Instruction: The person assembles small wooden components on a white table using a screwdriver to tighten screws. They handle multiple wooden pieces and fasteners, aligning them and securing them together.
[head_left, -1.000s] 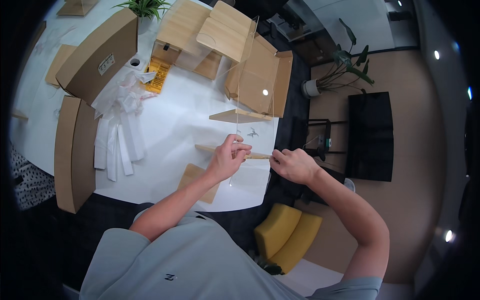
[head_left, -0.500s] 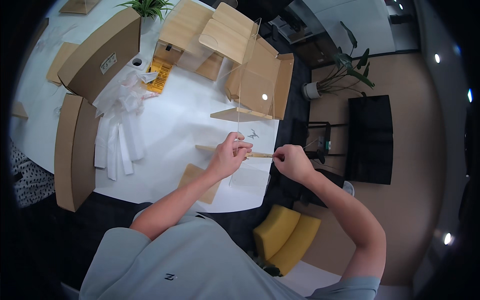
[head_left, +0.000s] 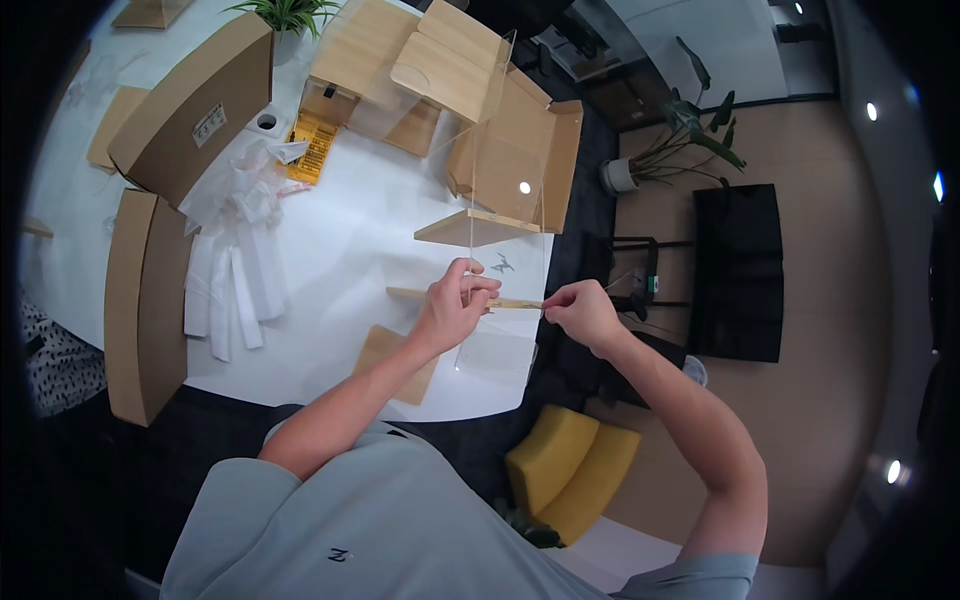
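Note:
A narrow wooden board (head_left: 520, 303) stands on edge near the table's right side, against a clear plastic panel (head_left: 508, 190). My left hand (head_left: 452, 310) is curled over the middle of this board, thumb and fingers closed about it by the panel's edge. At the board's right end, my right hand (head_left: 585, 318) pinches with thumb and forefinger; whatever is between the fingertips is too small to make out. Just beyond my left fingers lie several small metal pieces (head_left: 503, 262). Another upright wooden board (head_left: 470, 228) meets the panel farther off. A flat wooden piece (head_left: 392, 365) lies below my left wrist.
Crumpled plastic wrap and white foam strips (head_left: 240, 270) lie at the left, beside open cardboard boxes (head_left: 145, 310). A wooden and clear plastic assembly (head_left: 385, 65), a yellow packet (head_left: 313, 148) and a tape roll (head_left: 267, 123) are farther back. Yellow seating (head_left: 570, 470) stands past the table's front edge.
The view has shifted slightly, moving the scene a little left and up. Both hands keep nearly the same grip at the board.

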